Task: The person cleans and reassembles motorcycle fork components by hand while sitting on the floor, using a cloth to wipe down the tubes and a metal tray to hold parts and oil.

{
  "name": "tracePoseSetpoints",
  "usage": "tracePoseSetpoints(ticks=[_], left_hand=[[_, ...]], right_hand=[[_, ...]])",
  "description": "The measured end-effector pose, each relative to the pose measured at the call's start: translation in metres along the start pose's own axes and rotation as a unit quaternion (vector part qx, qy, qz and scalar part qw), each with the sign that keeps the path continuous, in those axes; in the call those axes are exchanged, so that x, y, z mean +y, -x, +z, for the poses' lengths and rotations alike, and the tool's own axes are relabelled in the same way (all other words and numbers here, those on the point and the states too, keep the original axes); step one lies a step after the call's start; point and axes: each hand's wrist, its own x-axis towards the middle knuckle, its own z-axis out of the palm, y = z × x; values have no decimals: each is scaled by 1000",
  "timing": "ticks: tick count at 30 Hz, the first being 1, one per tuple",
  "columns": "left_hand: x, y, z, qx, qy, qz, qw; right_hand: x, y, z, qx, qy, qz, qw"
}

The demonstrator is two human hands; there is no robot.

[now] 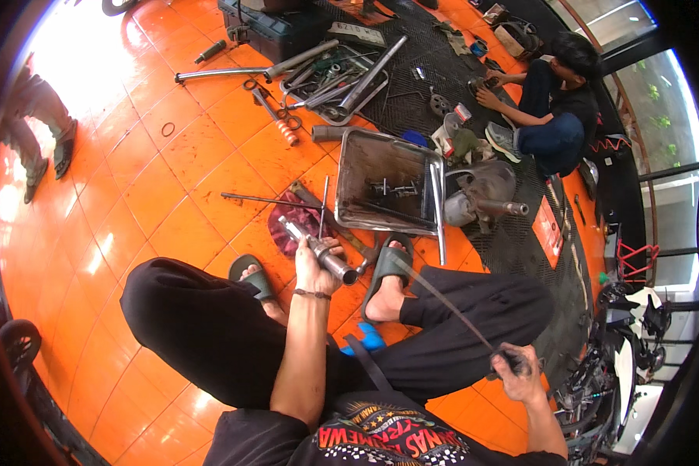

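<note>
metal cylinder (335, 265) was held in the left hand (313, 269), a long dark-handled rod (456, 313) in the right hand (523, 375).

the cylinder was above the orange tiled floor (186, 225), apart from the rod. work looked partway, probably with much left: small metal parts (396, 189) lay loose in the tray (342, 179) just beyond. a black mat (520, 248) lay to the right; a co-worker (559, 140) crouched far right, near tall windows (668, 109); a motorcycle (624, 365) stood near right.

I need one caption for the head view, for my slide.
Left hand gripping a metal tube, right hand holding a long thin rod; ahead, a rectangular tray.
</note>
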Motion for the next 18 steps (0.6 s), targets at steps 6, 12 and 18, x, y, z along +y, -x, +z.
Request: tracePoseSetpoints(ticks=[6,12,18], left_hand=[[-24,34,0,-55,-114,84,988],[-25,50,22,-78,-384,408,825],[4,60,71,-118,-474,576,656]], right_hand=[[6,-12,4,189,-37,-48,980],[46,-16,-5,170,-55,-17,984],[26,-69,28,209,-184,-66,958]])
